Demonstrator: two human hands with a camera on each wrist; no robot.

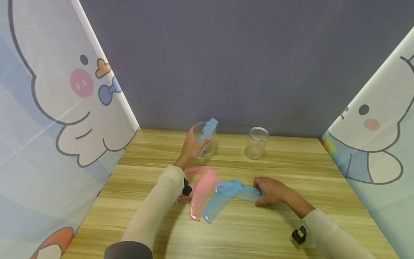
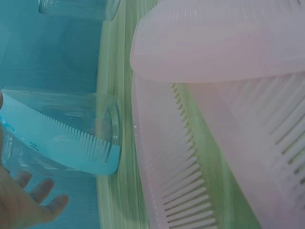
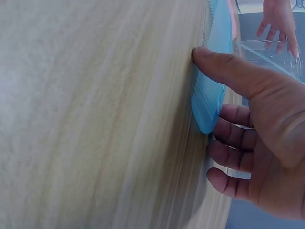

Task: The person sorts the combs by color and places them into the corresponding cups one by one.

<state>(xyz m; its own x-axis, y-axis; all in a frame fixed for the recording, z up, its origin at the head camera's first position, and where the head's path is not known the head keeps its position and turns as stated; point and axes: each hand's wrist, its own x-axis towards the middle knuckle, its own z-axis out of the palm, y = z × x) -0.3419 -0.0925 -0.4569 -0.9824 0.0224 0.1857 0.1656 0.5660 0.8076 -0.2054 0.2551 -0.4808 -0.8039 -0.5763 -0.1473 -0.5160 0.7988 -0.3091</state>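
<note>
A blue comb [image 1: 208, 129] stands tilted inside the left clear jar [image 1: 210, 149], its top end above the rim. My left hand [image 1: 191, 145] is beside that jar near the rim, its fingers spread and loose in the left wrist view. My right hand [image 1: 271, 190] pinches the end of another blue comb [image 1: 240, 191] low over the table. In the right wrist view the thumb [image 3: 224, 67] lies on one side of this comb and the fingers are on the other. Under it lies a further blue comb [image 1: 216, 208].
Several pink combs [image 1: 202, 194] lie overlapped on the wooden table [image 1: 245, 233], partly beneath the left forearm. A second clear jar [image 1: 255, 145] stands at the back, right of the first. A dark panel [image 1: 226, 64] rises behind the table, with printed cartoon sheets on both sides.
</note>
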